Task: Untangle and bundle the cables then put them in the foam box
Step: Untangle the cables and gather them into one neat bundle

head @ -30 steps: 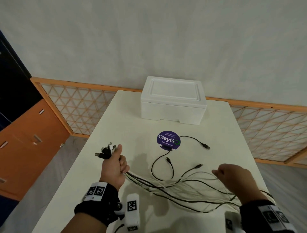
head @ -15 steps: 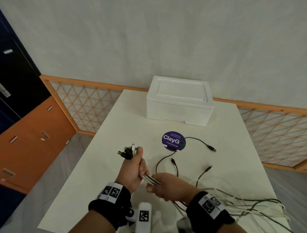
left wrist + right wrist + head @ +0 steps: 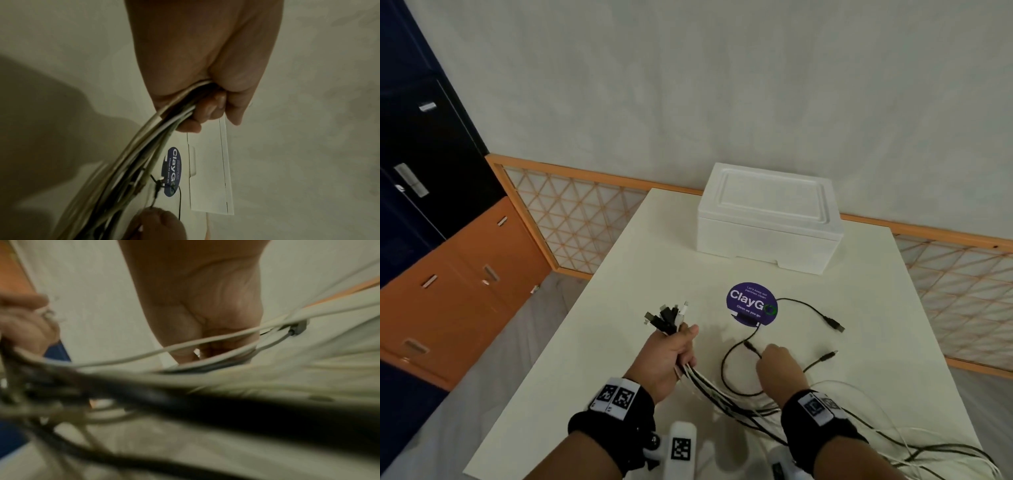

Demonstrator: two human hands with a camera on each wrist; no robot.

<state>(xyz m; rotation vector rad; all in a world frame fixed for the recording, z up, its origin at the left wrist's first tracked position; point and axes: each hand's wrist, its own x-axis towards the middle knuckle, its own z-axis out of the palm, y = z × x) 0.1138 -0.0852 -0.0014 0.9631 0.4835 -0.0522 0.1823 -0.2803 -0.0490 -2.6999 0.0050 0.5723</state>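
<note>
the left hand [image 3: 671, 356] is gripping a fistful of thin black and white cables [image 3: 709, 383] just below their plugs, fingers curled tight around the strands, so that the connector ends [image 3: 666, 315] are fanning out above the fist and staying lined up for bundling. the rest of their length is trailing down from the fist across the white table [image 3: 619, 308] toward the near right corner, where the loose strands are lying in a slack tangle.

the right hand [image 3: 777, 368] is reaching forward over the trailing strands to a stray black cable [image 3: 726, 363] that is looping on the table apart from the gathered bunch. its fingertips are sitting right at that cable's small plug, and they appear to be closing on it, though whether this grip is actually pinched on the plug i cannot tell; the right wrist view is too blurred to settle it. judging from this, the stray end is being fetched to join the others in the left fist.

two more black plug ends are lying free nearby, one cable running past a round purple sticker [image 3: 751, 303]. the white foam box [image 3: 767, 219] is waiting at the far side of the table with its lid on, well apart from both hands, so nothing is packed yet.
</note>
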